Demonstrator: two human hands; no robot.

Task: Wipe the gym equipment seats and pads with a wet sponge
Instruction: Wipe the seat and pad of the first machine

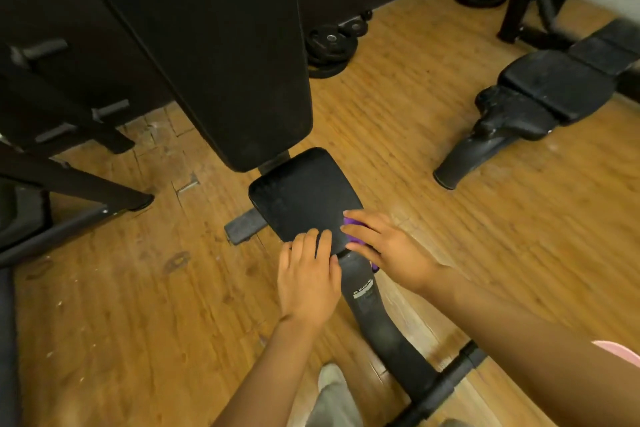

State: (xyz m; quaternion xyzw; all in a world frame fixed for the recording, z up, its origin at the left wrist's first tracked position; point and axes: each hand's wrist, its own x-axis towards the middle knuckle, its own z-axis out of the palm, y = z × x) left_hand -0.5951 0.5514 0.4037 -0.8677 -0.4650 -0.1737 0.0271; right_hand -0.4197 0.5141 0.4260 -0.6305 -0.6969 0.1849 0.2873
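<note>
Seat cleaning on the incline bench is the step we judge to be in hand, with the purple sponge [351, 230] lying at the near right corner of the black seat pad [303, 196], mostly hidden beneath our right hand [382, 246]. That hand lies over the sponge with its fingers extended and pressing down on it, not wrapped around it; the left hand [308, 279] rests flat on the near edge of the seat, fingers straight, holding nothing and steadying the pad. To do this step well, we should keep the palm and fingers spread across the sponge so pressure stays even, and draw it in overlapping passes from the near edge toward the gap below the backrest pad [221, 55], then run along the rounded sides where grime tends to collect. We should shift the left hand off the surface before the sponge reaches it, so no patch is skipped. Excess water is likely to run onto the wooden floor [415, 149] and the bench frame [377, 319], so moderate pressure is advisable. A second bench [540, 97] lies to the right and appears dusty; we judge it a later target.
</note>
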